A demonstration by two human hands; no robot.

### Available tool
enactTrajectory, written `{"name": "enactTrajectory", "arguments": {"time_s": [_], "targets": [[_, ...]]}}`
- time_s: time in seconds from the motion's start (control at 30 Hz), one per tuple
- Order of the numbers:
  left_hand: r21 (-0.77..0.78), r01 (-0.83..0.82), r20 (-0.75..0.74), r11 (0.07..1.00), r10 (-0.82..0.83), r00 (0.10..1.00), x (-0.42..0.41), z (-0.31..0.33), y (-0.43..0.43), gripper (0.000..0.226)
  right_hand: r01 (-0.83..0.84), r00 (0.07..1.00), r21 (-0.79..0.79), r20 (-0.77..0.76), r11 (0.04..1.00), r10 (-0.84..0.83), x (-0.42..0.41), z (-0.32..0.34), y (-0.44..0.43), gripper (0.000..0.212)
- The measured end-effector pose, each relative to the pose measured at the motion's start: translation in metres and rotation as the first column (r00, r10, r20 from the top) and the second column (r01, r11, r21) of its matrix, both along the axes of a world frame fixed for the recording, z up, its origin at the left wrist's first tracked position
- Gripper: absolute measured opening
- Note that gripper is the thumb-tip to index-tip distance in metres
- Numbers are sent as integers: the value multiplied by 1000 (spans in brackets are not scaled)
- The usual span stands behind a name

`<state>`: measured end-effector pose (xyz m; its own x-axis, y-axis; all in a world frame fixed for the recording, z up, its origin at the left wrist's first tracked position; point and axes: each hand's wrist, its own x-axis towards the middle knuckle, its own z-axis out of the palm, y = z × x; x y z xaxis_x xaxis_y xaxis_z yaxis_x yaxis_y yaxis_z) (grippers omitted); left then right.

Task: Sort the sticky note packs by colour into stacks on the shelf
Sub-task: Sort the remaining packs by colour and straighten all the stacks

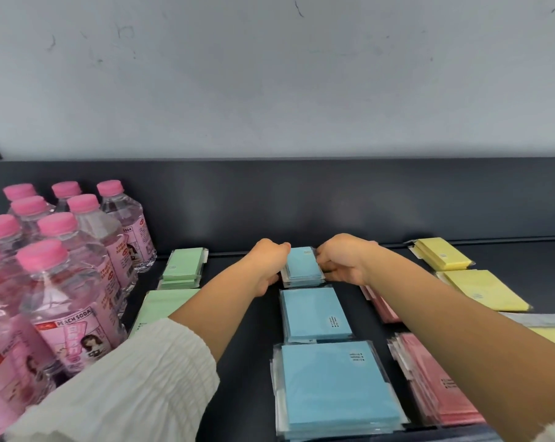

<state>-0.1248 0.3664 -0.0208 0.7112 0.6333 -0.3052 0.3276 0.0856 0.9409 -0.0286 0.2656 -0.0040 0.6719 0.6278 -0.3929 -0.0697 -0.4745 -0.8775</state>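
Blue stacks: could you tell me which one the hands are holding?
The rearmost blue stack, nearest the back wall; left hand and right hand grip its sides.

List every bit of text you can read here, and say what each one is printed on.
"PEACH SODA": label of the front bottle.
"SODA": label of the rear bottle.
Other print on the bottle labels: too blurred to read.
Small black print on the middle blue pack, yellow pack and pink pack: too small to read.
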Motion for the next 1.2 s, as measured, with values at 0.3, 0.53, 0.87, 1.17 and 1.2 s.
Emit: {"name": "enactTrajectory", "arguments": {"time_s": [0.3, 0.53, 0.87, 1.17, 1.2], "targets": [[340, -33, -82, 940, 65, 994, -96, 45, 42, 13, -37, 926, -39, 375, 999, 49, -60, 32, 11, 16], [524, 49, -310, 850, 137, 941, -150, 33, 32, 40, -385, 830, -153, 375, 910, 414, -145, 16, 46, 15], [518, -41, -385, 854, 276, 881, -151, 12, 30, 42, -156, 974, 126, -148, 980, 174, -157, -11, 66, 16], [232, -188, -207, 954, 237, 949, -146, 4, 30, 51, 9, 971, 75, -239, 997, 9, -135, -11, 56, 24], [159, -212, -169, 964, 238, 956, -146, 6, 31, 54, 2, 977, 75, -213, 997, 14, -133, -10, 54, 23]]}}
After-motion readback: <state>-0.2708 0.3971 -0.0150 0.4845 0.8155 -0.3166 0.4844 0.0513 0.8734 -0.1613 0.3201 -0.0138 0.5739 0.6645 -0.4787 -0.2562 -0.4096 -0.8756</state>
